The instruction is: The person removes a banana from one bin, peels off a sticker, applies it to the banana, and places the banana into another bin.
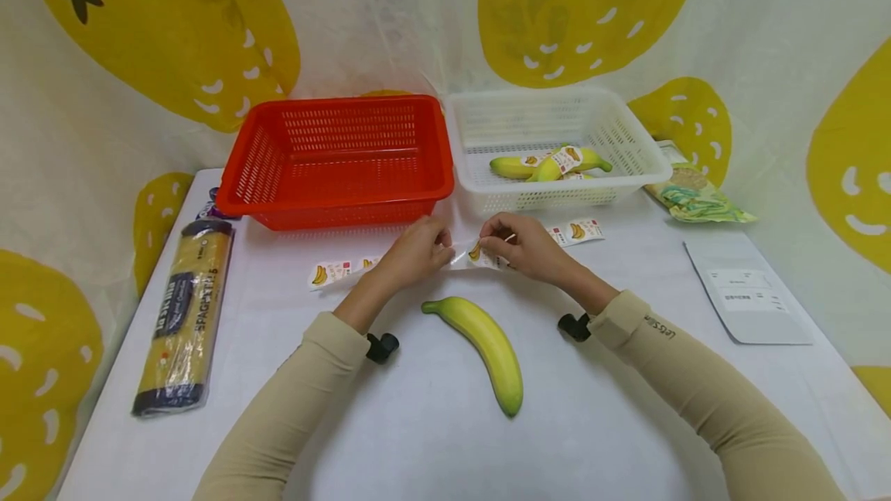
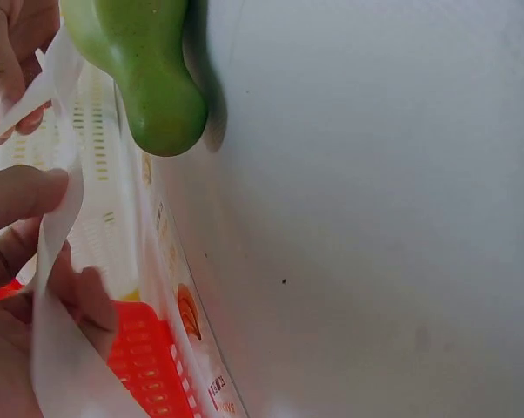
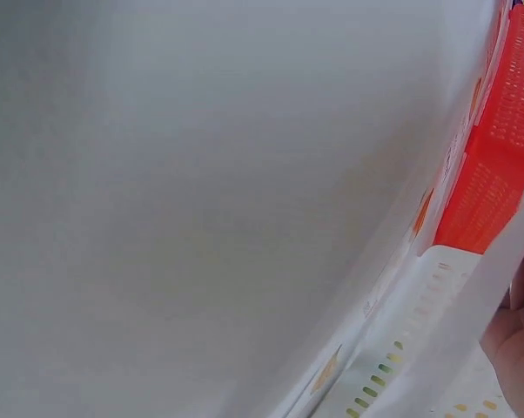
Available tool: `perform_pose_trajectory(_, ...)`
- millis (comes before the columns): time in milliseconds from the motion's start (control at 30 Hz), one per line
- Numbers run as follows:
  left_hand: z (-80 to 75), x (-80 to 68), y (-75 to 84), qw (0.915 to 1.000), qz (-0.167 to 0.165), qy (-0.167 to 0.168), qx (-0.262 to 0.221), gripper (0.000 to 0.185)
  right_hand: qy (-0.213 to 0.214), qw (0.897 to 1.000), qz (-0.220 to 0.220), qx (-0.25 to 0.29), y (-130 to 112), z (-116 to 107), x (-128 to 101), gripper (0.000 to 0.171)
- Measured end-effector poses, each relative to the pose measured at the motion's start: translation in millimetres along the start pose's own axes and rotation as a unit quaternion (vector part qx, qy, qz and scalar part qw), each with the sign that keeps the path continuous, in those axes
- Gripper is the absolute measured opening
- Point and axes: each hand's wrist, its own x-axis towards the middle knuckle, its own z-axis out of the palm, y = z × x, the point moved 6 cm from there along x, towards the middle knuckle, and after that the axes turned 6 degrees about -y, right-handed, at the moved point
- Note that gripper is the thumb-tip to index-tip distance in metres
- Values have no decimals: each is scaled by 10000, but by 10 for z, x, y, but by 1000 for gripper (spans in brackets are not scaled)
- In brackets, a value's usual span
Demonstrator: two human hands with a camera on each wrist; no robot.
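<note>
I am pinching the sticker strip (image 1: pixel 465 256) with my left hand (image 1: pixel 416 251) and right hand (image 1: pixel 524 244), just beyond the banana (image 1: pixel 487 340) on the bench (image 1: pixel 431 424); it looks thin, limp, tearable, best held by its edges.

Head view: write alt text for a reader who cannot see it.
Two hands, left and right, pinch a strip of banana stickers above a loose banana on a white table. Behind stand an empty red basket and a white basket holding stickered bananas; a spaghetti packet lies left.
</note>
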Motion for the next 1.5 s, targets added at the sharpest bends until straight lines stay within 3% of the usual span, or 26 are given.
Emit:
perform_pose_trajectory(167, -3, -1, 1, 9999, -11, 141, 48, 5, 44, 9996, 115, 236, 13, -21, -18, 11)
perform_pose_trajectory(500, 19, 5, -22, 9992, -278, 98, 273, 5, 219, 9990, 228, 309, 12, -50, -36, 12)
perform_pose_trajectory(767, 25, -12, -157, 9980, -557, 51, 298, 5, 212, 9992, 117, 318, -17, -95, -58, 14)
perform_pose_trajectory(967, 32, 1, -225, 9982, -487, 132, 311, 5, 167, 9989, 62, 429, 17, -108, -58, 13)
perform_pose_trajectory(1167, 22, 17, -192, 9984, -235, 286, 422, 7, 145, 9986, 41, 504, 29, -114, -69, 12)
perform_pose_trajectory(1500, -11, -1, -120, 9962, -322, 257, 765, 11, 96, 9980, 25, 618, 27, -131, -93, 12)
